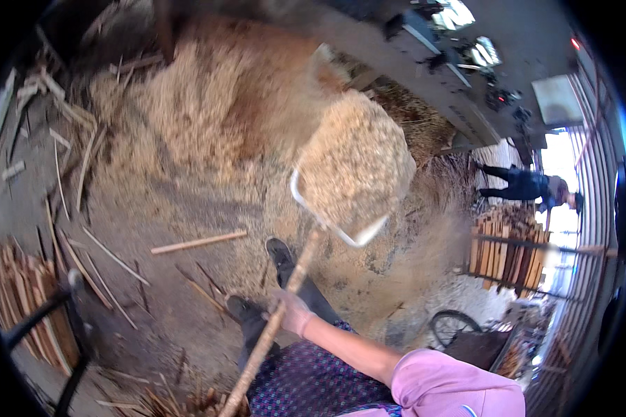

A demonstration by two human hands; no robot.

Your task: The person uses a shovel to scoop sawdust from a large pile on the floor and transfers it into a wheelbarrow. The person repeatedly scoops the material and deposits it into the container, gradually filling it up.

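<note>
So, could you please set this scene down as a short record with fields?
Right hand: gripping the wooden shaft of a white-rimmed shovel
Left hand: out of view
Load: heap of wood shavings on the shovel
Ground: loose shavings, a straight stick
Right side of picture: another person, stacked wood, a wheel

No words, numbers or signs can be read in this view. On the long grey beam (403,73) at the upper right there is a small dark patch, too small and blurred to tell whether it is lettering or only a stain. On the pink shirt (452,382), at the lower edge of the view, a small curved white and blue mark shows in part, with no readable letters.
</note>
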